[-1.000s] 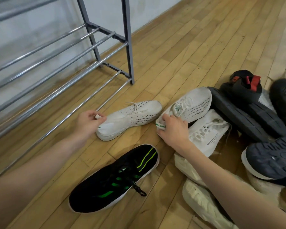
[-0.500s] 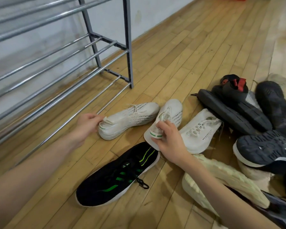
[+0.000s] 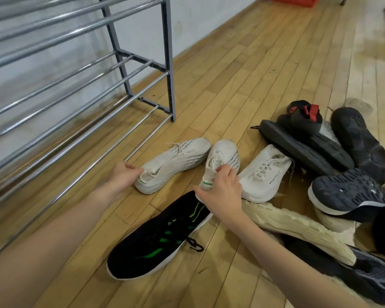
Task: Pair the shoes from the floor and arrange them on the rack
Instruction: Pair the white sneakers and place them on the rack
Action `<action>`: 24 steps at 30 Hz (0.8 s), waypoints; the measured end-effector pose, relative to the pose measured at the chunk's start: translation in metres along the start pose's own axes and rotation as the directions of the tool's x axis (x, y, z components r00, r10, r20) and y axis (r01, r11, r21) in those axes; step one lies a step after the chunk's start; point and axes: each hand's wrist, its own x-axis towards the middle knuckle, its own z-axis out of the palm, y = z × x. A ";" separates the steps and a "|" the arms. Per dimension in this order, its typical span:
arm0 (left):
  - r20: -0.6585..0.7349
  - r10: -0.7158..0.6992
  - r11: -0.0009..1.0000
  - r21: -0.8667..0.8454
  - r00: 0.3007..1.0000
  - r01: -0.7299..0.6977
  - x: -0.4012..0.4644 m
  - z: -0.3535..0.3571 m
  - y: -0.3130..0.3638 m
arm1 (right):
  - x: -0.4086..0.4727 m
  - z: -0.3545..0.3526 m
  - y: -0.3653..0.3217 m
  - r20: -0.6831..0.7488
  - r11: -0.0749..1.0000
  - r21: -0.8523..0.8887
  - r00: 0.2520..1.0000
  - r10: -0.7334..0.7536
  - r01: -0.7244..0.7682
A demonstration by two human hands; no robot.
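Two matching white knit sneakers with green heel stripes lie on the wooden floor. My left hand [image 3: 123,177] grips the heel of the left white sneaker [image 3: 178,162], which lies flat. My right hand [image 3: 222,190] holds the heel collar of the right white sneaker [image 3: 225,156], whose toe points away from me beside the first. The metal shoe rack [image 3: 129,78] stands to the left, with nothing on the bars that show.
A black sneaker with green stripes [image 3: 160,236] lies just below my hands. To the right is a pile of shoes: a white sneaker [image 3: 265,174], an overturned cream sole [image 3: 298,227], dark soles [image 3: 298,147], a black-and-red shoe [image 3: 305,116]. A red crate [image 3: 296,1] sits far back.
My right hand has pulled the second white sneaker off the pile and turned it to lie next to the first. My left hand stayed on the first sneaker's heel.
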 end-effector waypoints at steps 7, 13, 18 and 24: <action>0.114 -0.096 0.995 -0.005 0.989 0.097 -0.003 0.008 0.000 | 0.000 0.006 -0.001 0.033 0.985 -0.173 0.999 0.025 -0.019; 0.144 -0.159 0.987 -0.001 0.977 0.160 0.005 0.010 0.004 | -0.001 0.008 -0.004 0.077 0.956 -0.294 0.997 0.026 -0.002; 0.141 -0.193 0.970 -0.121 0.971 0.211 0.010 0.013 0.002 | 0.000 0.007 -0.005 0.114 0.957 -0.290 0.993 0.042 -0.008; 0.269 -0.219 0.929 -0.236 0.938 0.284 0.008 -0.002 0.014 | 0.002 -0.002 -0.005 0.178 0.966 -0.258 0.983 0.053 -0.006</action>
